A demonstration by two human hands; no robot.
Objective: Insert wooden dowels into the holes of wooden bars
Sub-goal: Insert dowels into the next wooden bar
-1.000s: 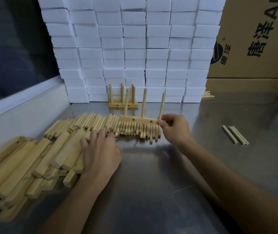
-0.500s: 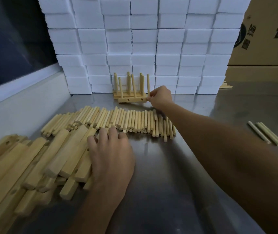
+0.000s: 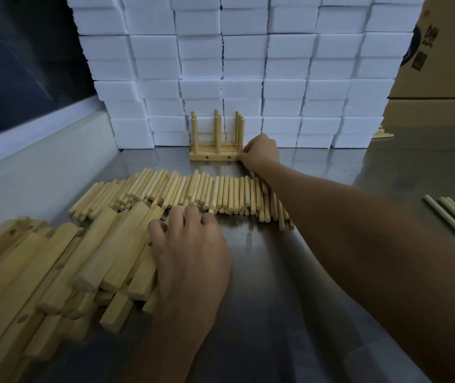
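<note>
While one assembly is parked at the back of the bench, the scene breaks down by size as follows.

Foam wall: white foam blocks are stacked high across the far side, with a cardboard carton at the right.

Bench: a steel table carries all the wooden stock.

Bars: the pile of wooden bars lies at the near left, holes showing in several faces. They look stiff, light and square-edged, probably best taken by the long sides so the holes stay free.

Dowels: the row of loose dowels lies side by side mid-table, between the bars and the foam. Smooth and round, they would likely roll if nudged; pinching one near its middle or upper end seems the safest hold.

Finished pieces: the finished racks, each a bar with dowels standing upright, sit against the foam.

Right hand: the right hand reaches over the dowels, its fingers curled and pinching the right end of the nearest rack.

Left hand: the left hand lies flat, fingers straight, on the edge of the bar pile, its fingertips touching the nearest dowels; it grips nothing.

Spare sticks: a few pale spare sticks lie well apart at the right.
</note>
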